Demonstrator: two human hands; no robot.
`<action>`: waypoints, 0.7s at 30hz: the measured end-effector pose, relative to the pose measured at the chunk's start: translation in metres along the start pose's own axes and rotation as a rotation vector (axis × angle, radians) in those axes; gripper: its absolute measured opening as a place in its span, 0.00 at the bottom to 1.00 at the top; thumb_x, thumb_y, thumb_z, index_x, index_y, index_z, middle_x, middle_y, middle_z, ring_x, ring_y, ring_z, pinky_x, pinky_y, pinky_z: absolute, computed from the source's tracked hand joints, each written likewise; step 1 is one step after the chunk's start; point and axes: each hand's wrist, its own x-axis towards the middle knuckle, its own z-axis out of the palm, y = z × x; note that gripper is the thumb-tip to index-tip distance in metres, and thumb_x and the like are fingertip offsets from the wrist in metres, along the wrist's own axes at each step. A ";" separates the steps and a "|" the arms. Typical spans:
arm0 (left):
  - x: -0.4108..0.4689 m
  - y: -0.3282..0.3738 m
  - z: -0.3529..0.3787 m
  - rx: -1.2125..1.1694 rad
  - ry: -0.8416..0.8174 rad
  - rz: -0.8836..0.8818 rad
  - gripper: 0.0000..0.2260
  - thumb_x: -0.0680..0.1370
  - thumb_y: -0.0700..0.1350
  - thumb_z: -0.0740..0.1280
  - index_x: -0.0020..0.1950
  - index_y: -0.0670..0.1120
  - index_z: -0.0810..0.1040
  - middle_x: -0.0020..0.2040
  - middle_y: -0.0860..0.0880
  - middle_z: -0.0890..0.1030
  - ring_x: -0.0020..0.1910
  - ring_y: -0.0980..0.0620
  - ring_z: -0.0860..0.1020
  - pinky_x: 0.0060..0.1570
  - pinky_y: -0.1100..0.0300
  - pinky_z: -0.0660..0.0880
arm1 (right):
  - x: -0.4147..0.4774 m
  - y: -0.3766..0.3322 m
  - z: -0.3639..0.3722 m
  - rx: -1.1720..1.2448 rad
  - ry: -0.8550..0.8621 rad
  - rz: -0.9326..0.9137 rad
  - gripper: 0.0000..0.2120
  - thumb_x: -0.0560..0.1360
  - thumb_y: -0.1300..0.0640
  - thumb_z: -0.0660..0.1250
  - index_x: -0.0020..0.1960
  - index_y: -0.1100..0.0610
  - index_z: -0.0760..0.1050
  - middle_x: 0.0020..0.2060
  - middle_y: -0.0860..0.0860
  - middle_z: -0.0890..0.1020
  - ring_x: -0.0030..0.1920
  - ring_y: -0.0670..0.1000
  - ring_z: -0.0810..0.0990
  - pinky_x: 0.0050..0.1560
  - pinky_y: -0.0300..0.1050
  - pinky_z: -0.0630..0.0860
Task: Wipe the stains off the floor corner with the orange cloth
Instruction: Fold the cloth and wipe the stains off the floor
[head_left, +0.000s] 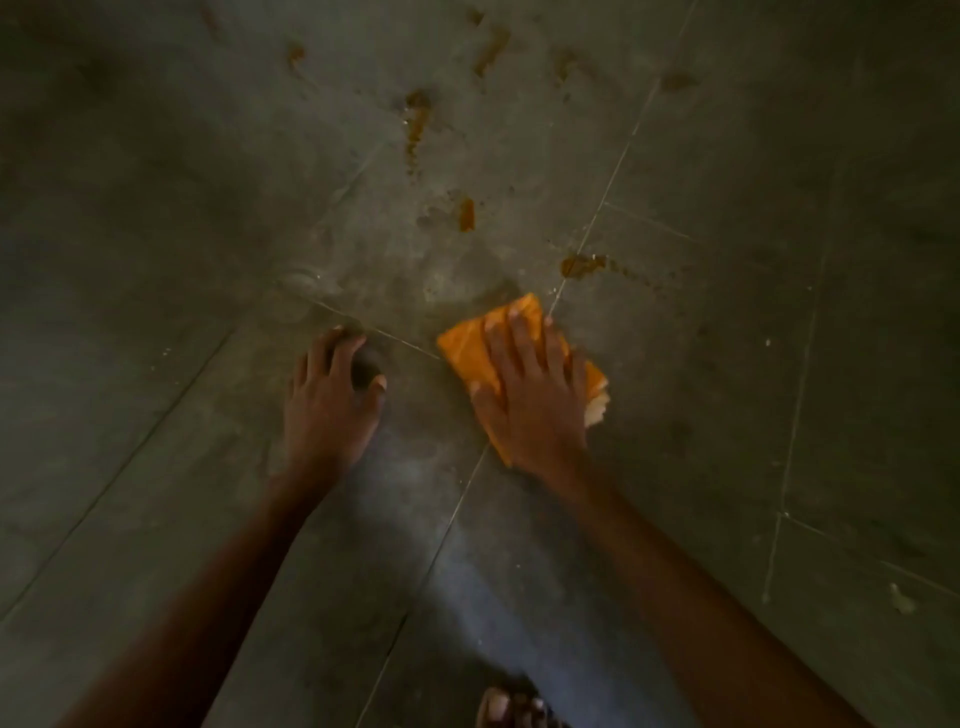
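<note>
My right hand (535, 395) lies flat with spread fingers on the folded orange cloth (467, 340), pressing it against the grey tiled floor near a grout crossing. Resting on the floor to the left of the cloth, my left hand (332, 400) has its fingers apart and holds nothing. Brown-orange stains mark the tiles beyond the cloth: one (582, 265) just past its far edge on the grout line, one (466, 214) farther up, a long streak (415, 124) above that, and several more near the top (491, 49). The tile around the cloth looks wet and smeared.
Grey floor tiles with pale grout lines (613, 171) fill the view. A sandalled foot (511, 709) shows at the bottom edge. A small pale fleck (903, 600) lies on the tile at lower right.
</note>
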 end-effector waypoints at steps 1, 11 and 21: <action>-0.003 0.000 0.000 -0.008 0.000 -0.002 0.24 0.77 0.51 0.65 0.72 0.48 0.66 0.74 0.46 0.64 0.71 0.41 0.65 0.67 0.43 0.67 | -0.031 -0.002 0.000 -0.009 -0.017 -0.064 0.32 0.81 0.37 0.51 0.81 0.45 0.50 0.82 0.49 0.53 0.80 0.61 0.52 0.75 0.67 0.56; -0.003 0.002 0.007 0.015 0.000 -0.037 0.24 0.78 0.53 0.64 0.73 0.48 0.66 0.76 0.45 0.61 0.73 0.40 0.62 0.69 0.43 0.63 | 0.008 0.093 -0.014 0.006 0.018 0.331 0.36 0.75 0.34 0.44 0.80 0.46 0.56 0.80 0.53 0.59 0.78 0.65 0.57 0.73 0.69 0.59; 0.004 0.047 0.018 0.001 -0.029 -0.066 0.26 0.78 0.56 0.62 0.72 0.47 0.65 0.74 0.41 0.61 0.71 0.36 0.63 0.69 0.41 0.62 | -0.133 0.068 0.000 -0.060 0.035 -0.354 0.32 0.78 0.35 0.55 0.80 0.39 0.53 0.81 0.46 0.56 0.79 0.57 0.61 0.71 0.60 0.62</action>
